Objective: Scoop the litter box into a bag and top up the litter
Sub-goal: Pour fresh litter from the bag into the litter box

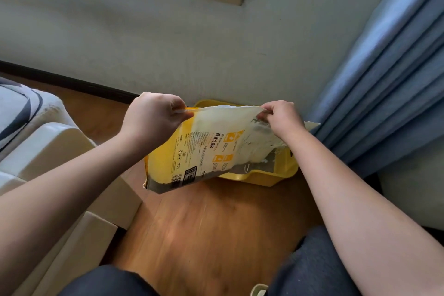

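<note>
Pinching the top edge of a yellow-and-white printed plastic litter bag [206, 149], the left hand [153, 119] and right hand [280, 118] hold it tilted above a yellow plastic litter box [269, 175] on the brown wooden floor [211, 228], against the wall beside a blue curtain [384, 79]. No litter is visibly pouring; topping up seems underway, and whether scooping is done cannot be judged.

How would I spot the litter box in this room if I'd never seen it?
Find the pale wall under the window, where it meets the blue curtain. On the wooden floor in that corner sits the litter box, a low tray against the wall. It is the only bright yellow plastic tray there, half hidden behind the yellow and white litter bag held above it.
</note>
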